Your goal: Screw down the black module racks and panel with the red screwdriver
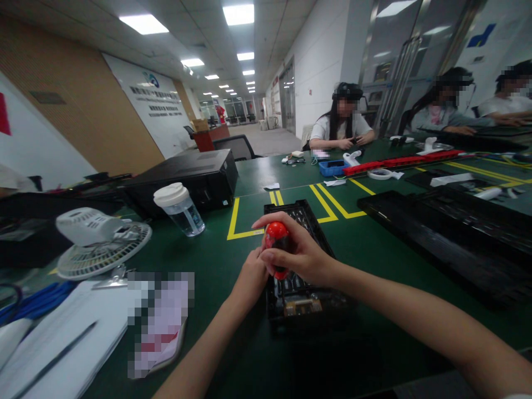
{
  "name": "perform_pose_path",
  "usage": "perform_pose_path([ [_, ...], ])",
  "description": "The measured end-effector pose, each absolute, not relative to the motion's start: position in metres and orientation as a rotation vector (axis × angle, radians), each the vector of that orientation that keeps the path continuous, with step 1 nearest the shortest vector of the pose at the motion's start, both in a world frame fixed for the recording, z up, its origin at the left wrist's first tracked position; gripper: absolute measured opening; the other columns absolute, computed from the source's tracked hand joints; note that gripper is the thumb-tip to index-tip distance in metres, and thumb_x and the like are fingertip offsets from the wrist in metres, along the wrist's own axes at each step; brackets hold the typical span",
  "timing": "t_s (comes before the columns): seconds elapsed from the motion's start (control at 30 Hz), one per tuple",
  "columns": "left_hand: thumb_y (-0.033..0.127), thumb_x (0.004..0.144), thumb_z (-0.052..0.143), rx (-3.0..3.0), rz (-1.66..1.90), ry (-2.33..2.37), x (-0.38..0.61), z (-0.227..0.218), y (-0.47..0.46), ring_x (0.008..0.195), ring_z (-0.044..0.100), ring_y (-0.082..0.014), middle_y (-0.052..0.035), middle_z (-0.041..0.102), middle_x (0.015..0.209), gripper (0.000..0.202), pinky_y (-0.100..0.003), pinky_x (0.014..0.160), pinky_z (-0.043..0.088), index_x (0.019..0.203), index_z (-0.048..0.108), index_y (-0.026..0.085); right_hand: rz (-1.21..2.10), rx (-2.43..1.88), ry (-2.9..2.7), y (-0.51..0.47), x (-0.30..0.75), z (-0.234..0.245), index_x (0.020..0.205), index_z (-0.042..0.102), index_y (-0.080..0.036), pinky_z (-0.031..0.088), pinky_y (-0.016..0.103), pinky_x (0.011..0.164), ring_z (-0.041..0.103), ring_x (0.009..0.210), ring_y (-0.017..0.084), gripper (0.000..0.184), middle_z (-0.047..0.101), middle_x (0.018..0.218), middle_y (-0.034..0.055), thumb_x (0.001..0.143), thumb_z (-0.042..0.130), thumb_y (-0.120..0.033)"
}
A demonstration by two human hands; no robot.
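My right hand [305, 257] is wrapped around the red and black handle of a screwdriver [277, 230], its index finger stretched over the top. The shaft is out of sight below the handle. Close against it, on the left, my left hand [254, 271] is closed; its fingertips are hidden behind the right hand, so what they grip cannot be made out. Both hands are over a narrow black slotted chassis [313, 219] lying lengthwise on the green table. A brass-coloured part [303, 307] shows at its near end.
A lidded cup [183, 213], a white fan [103, 244], a phone [164, 327] and a clipboard with papers [83, 327] are on the left. Behind them sits a black case [187, 180]. Black panels [440, 238] lie to the right. Co-workers [341, 119] sit across the table.
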State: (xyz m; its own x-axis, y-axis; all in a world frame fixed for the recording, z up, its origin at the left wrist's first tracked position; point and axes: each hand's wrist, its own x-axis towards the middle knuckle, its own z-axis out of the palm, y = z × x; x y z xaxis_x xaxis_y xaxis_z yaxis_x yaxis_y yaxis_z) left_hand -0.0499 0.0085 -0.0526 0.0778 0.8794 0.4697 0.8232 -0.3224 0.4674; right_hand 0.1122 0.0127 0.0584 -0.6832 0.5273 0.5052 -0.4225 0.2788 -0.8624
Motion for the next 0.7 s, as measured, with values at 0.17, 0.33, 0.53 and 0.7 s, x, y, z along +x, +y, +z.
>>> perform_pose_path([
  [0.17, 0.019, 0.089, 0.042, 2.256, 1.008, 1.782, -0.052, -0.059, 0.011, 0.090, 0.057, -0.0204, -0.0079, 0.061, 0.098, 0.022, -0.036, 0.082, 0.050, 0.101, 0.059, 0.016, 1.538, -0.092, -1.725, 0.012, 0.110, 0.054, 0.119, 0.043, -0.024, 0.041, 0.019, 0.050, 0.049, 0.055, 0.007, 0.038, 0.048, 0.072, -0.0047, 0.085, 0.061, -0.026],
  [0.33, 0.019, 0.089, 0.041, 2.265, 0.982, 1.764, -0.051, -0.056, 0.011, 0.095, 0.058, -0.0221, -0.0100, 0.061, 0.102, 0.023, -0.037, 0.083, 0.050, 0.103, 0.059, 0.015, 1.617, -0.046, -1.662, 0.013, 0.109, 0.051, 0.120, 0.045, -0.022, 0.042, 0.024, 0.055, 0.051, 0.059, 0.011, 0.033, 0.049, 0.071, -0.0023, 0.093, 0.041, -0.040],
  [0.53, 0.016, 0.087, 0.041, 2.243, 0.892, 1.761, -0.047, -0.043, 0.006, 0.096, 0.058, -0.0238, -0.0125, 0.061, 0.105, 0.025, -0.039, 0.083, 0.051, 0.106, 0.057, 0.014, 1.666, -0.050, -1.636, 0.014, 0.108, 0.050, 0.119, 0.046, -0.022, 0.043, 0.026, 0.057, 0.052, 0.063, 0.013, 0.031, 0.050, 0.073, -0.0005, 0.094, 0.035, -0.037],
  [0.7, 0.019, 0.087, 0.042, 2.215, 0.918, 1.782, -0.047, -0.044, 0.006, 0.095, 0.058, -0.0233, -0.0112, 0.062, 0.104, 0.024, -0.037, 0.083, 0.051, 0.104, 0.057, 0.015, 1.684, -0.036, -1.634, 0.013, 0.109, 0.052, 0.114, 0.046, -0.023, 0.042, 0.025, 0.057, 0.053, 0.063, 0.012, 0.026, 0.051, 0.074, -0.0009, 0.094, 0.038, -0.037],
])
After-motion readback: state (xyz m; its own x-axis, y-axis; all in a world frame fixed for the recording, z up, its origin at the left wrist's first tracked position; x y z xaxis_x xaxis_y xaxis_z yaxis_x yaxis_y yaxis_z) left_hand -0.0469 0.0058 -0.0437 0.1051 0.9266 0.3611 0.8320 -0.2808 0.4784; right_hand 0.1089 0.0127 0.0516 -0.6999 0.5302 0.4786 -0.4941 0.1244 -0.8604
